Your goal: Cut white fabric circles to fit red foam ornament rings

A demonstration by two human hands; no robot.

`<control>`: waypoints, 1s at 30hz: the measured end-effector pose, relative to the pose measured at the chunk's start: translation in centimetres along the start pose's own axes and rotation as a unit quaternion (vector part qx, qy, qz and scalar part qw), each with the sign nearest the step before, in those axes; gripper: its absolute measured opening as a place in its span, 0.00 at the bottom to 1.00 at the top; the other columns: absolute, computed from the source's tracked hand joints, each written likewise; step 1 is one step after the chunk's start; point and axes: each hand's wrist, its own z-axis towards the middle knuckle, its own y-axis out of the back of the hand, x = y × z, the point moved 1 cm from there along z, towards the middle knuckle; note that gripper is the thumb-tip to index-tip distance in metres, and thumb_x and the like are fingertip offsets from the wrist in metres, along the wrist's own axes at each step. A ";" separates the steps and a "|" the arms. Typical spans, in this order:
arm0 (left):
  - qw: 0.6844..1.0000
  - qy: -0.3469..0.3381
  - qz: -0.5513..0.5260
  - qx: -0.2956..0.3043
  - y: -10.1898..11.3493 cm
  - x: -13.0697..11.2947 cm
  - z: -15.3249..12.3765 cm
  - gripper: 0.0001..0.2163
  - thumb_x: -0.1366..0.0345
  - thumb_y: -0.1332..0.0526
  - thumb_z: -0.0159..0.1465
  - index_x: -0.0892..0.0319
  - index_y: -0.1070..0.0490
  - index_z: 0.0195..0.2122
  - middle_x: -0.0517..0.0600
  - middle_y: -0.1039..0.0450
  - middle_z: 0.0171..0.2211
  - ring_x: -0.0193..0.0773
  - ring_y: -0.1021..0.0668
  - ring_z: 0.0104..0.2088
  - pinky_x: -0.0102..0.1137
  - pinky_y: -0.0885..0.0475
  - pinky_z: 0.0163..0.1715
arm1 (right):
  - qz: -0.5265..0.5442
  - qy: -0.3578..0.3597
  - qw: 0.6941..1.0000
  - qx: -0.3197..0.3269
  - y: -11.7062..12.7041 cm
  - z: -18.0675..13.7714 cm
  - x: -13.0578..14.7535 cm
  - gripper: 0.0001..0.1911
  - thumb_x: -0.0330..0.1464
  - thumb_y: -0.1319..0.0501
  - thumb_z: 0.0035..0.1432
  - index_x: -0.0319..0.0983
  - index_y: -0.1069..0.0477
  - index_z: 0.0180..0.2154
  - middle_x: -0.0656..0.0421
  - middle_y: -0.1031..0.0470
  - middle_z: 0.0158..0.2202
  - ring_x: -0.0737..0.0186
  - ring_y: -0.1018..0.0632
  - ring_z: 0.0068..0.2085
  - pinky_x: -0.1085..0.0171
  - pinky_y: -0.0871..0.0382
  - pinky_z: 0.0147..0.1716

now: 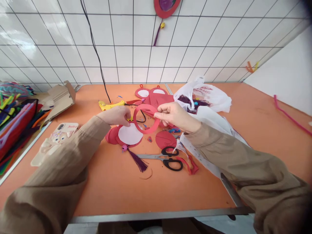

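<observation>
Left grip [117, 116] palm-down, right grip [174, 115] pinched.
Left: fingers [127, 112] bent, tips angled down, left forearm [73, 152] back-left of grip. Right: thumb [161, 115] closed toward forefinger [163, 106], other fingers folded below, right forearm [219, 152] back-right of grip.

Brightly lit, with blotches of white glare on the tiled wall [21, 39] at upper left (a reflection, patchy and smeared). Shaded softly in the folds of the left sleeve [41, 195]. Stretched toward the edges, darkened and blurred at the top right corner.
</observation>
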 end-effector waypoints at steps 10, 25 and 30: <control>0.998 -0.051 0.004 -0.020 -1.2 -0.3 0.4 0.13 0.65 0.36 0.49 0.58 0.29 0.37 0.51 0.26 0.38 0.46 0.25 0.40 0.33 0.33 0.35 | 0.024 0.020 0.999 -0.014 0.3 -0.1 0.6 0.14 0.36 0.36 0.50 0.38 0.37 0.19 0.64 0.35 0.12 0.70 0.33 0.16 0.69 0.42 0.19; 0.996 -0.041 -0.066 -0.038 -0.5 0.0 0.1 0.16 0.70 0.40 0.48 0.57 0.29 0.40 0.48 0.27 0.33 0.40 0.25 0.34 0.29 0.33 0.31 | 0.002 0.041 0.999 -0.027 0.9 -0.2 0.7 0.14 0.35 0.37 0.52 0.38 0.37 0.20 0.64 0.36 0.13 0.70 0.33 0.18 0.69 0.42 0.21; 0.983 -0.048 -0.177 -0.020 -0.5 1.5 0.9 0.12 0.67 0.37 0.46 0.57 0.31 0.34 0.45 0.30 0.27 0.36 0.26 0.29 0.28 0.35 0.25 | -0.005 0.041 0.999 -0.020 0.8 -0.2 0.4 0.14 0.37 0.37 0.51 0.38 0.37 0.21 0.63 0.35 0.13 0.69 0.33 0.17 0.68 0.42 0.20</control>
